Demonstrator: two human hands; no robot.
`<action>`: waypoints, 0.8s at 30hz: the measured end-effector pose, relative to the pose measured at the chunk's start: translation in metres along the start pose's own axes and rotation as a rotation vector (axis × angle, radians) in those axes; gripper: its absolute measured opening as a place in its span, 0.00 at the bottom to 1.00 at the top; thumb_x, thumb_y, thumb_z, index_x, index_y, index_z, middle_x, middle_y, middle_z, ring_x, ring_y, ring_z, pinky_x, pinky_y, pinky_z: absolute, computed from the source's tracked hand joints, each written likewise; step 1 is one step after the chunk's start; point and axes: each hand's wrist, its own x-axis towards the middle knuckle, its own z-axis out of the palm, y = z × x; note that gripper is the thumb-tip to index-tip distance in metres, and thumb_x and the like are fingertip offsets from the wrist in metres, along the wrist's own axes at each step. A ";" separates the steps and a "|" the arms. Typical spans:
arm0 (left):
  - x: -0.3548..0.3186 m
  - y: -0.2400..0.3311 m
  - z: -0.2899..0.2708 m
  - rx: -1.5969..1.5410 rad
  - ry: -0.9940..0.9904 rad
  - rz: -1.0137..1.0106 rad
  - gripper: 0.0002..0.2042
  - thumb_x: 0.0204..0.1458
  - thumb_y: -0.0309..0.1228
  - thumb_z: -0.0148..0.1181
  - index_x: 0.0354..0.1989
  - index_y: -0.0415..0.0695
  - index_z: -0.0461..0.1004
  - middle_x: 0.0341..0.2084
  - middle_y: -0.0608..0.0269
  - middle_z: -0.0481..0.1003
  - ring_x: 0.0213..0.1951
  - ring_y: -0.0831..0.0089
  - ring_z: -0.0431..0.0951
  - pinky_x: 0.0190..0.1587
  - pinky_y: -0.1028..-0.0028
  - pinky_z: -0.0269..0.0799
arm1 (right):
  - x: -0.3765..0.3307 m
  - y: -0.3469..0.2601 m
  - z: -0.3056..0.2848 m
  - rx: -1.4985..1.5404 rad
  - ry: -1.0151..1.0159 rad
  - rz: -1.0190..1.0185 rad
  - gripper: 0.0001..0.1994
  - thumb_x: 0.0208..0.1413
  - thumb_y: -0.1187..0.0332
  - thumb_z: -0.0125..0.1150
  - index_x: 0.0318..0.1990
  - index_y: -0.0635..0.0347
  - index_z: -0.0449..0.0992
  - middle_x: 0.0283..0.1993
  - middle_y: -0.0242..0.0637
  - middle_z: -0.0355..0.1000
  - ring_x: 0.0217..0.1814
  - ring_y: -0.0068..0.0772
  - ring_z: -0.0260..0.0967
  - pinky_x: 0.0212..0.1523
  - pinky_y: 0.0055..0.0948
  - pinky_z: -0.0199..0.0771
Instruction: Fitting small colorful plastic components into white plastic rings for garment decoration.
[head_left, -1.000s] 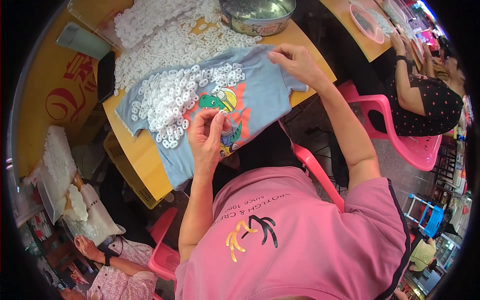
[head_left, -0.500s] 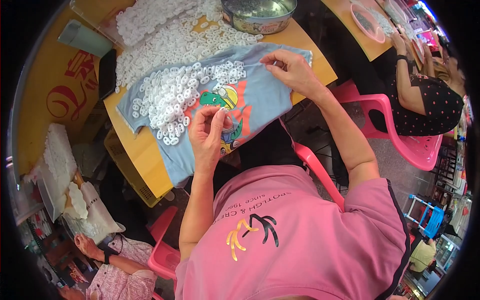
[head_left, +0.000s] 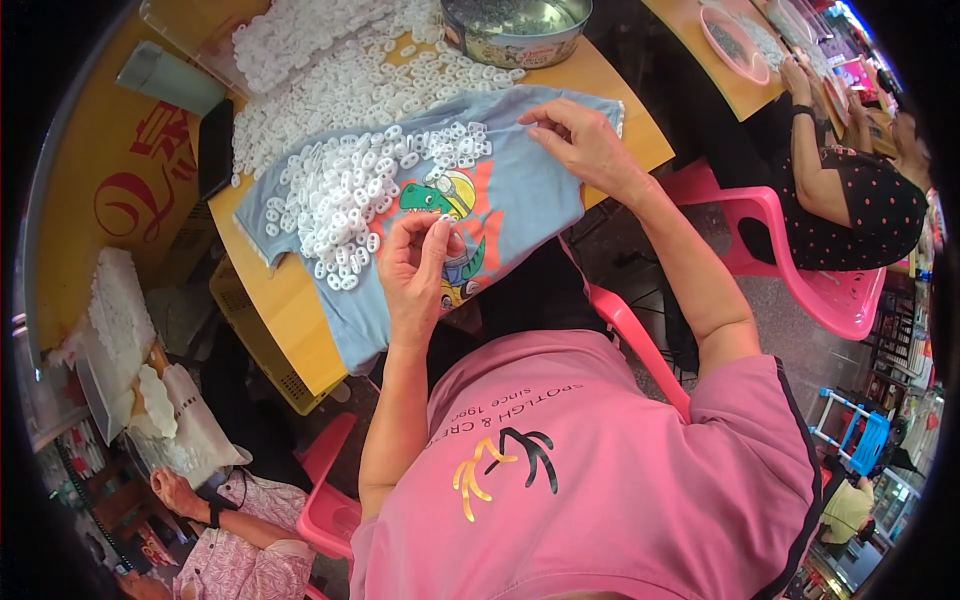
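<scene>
A light blue T-shirt point(head_left: 525, 195) with a cartoon dinosaur print lies spread over the near side of the table. Small white oval plastic pieces with holes point(head_left: 345, 180) are heaped on its left part, and a flatter cluster point(head_left: 460, 145) sits at its top middle. My left hand point(head_left: 412, 265) is over the print, thumb and forefinger pinching a small white plastic piece point(head_left: 447, 219). Further right, my right hand point(head_left: 580, 140) hovers above the shirt with thumb and forefinger closed together; whatever is at their tips is too small to make out.
Many more white pieces point(head_left: 330, 100) cover the table's far side. A round metal tin point(head_left: 520, 45) holding small grey parts stands at the far edge. Beside the pieces lies a dark phone-like slab point(head_left: 215, 150). Co-workers sit at left and right; a pink chair point(head_left: 790, 240) stands rightward.
My right hand has shifted very slightly. The left hand keeps its pinch in the same place, and the heaps look the same.
</scene>
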 end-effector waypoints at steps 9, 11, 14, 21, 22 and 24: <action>0.000 0.000 0.001 -0.016 0.007 -0.008 0.05 0.59 0.26 0.56 0.40 0.39 0.72 0.27 0.66 0.75 0.30 0.82 0.75 0.35 0.82 0.70 | 0.002 0.013 0.001 -0.077 0.094 -0.157 0.09 0.56 0.73 0.59 0.44 0.63 0.77 0.33 0.37 0.72 0.30 0.26 0.67 0.34 0.25 0.69; 0.000 0.000 0.001 -0.020 0.007 -0.012 0.05 0.59 0.26 0.56 0.40 0.39 0.72 0.27 0.66 0.75 0.30 0.82 0.75 0.35 0.82 0.70 | 0.001 0.015 -0.004 -0.110 0.076 -0.145 0.08 0.55 0.73 0.59 0.42 0.63 0.77 0.33 0.37 0.72 0.30 0.27 0.67 0.33 0.25 0.69; 0.000 0.000 0.000 0.003 -0.001 0.001 0.05 0.59 0.26 0.56 0.40 0.39 0.72 0.27 0.66 0.75 0.30 0.82 0.75 0.35 0.82 0.70 | 0.000 0.010 -0.011 -0.158 0.023 -0.116 0.07 0.54 0.72 0.60 0.39 0.63 0.77 0.33 0.37 0.71 0.31 0.29 0.68 0.34 0.27 0.69; 0.000 0.000 -0.001 -0.004 -0.016 0.000 0.05 0.60 0.27 0.56 0.41 0.41 0.71 0.30 0.67 0.76 0.31 0.83 0.74 0.37 0.82 0.70 | -0.005 0.003 -0.001 -0.356 0.011 -0.148 0.06 0.53 0.71 0.61 0.38 0.61 0.77 0.36 0.42 0.71 0.38 0.43 0.72 0.39 0.36 0.71; 0.000 -0.001 -0.001 -0.005 -0.019 0.000 0.05 0.60 0.27 0.56 0.41 0.41 0.71 0.30 0.67 0.76 0.31 0.83 0.74 0.37 0.82 0.70 | -0.005 0.003 -0.001 -0.357 0.011 -0.148 0.06 0.53 0.71 0.61 0.38 0.61 0.77 0.36 0.42 0.71 0.38 0.43 0.72 0.39 0.36 0.71; 0.000 0.000 0.000 -0.006 -0.021 0.000 0.05 0.60 0.28 0.56 0.41 0.41 0.71 0.30 0.68 0.76 0.31 0.83 0.74 0.37 0.82 0.70 | -0.006 0.005 0.001 -0.369 0.010 -0.182 0.07 0.54 0.73 0.60 0.40 0.60 0.77 0.37 0.42 0.71 0.39 0.45 0.71 0.40 0.35 0.71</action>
